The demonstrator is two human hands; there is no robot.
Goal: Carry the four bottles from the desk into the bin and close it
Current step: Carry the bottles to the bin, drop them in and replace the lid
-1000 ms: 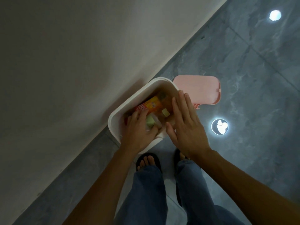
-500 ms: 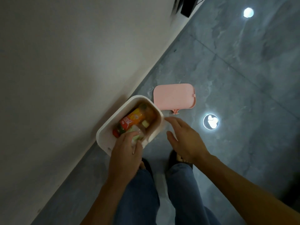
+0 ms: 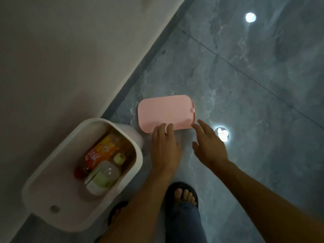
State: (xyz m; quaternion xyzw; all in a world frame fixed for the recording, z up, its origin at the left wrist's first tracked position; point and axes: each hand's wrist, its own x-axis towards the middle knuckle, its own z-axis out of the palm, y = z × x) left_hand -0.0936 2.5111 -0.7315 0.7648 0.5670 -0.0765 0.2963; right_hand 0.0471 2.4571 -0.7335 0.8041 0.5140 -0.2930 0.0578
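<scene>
Standing open by the wall, the white oval plastic bin holds the bottles; the flat pink plastic lid, probably light, stiff, lies on the floor; both hands, left, right, empty, outspread; grip its long edges.

The scene is dim and greyish, the whole frame soft with fine noise. Two round ceiling-light reflections glare white on the glossy floor — blown out, haloed. The wall falls into murky shadow toward the left. Wide-angle distortion bends the wall's base line. Edges of the hands look slightly smeared — the bin interior stays dull but legible.
</scene>
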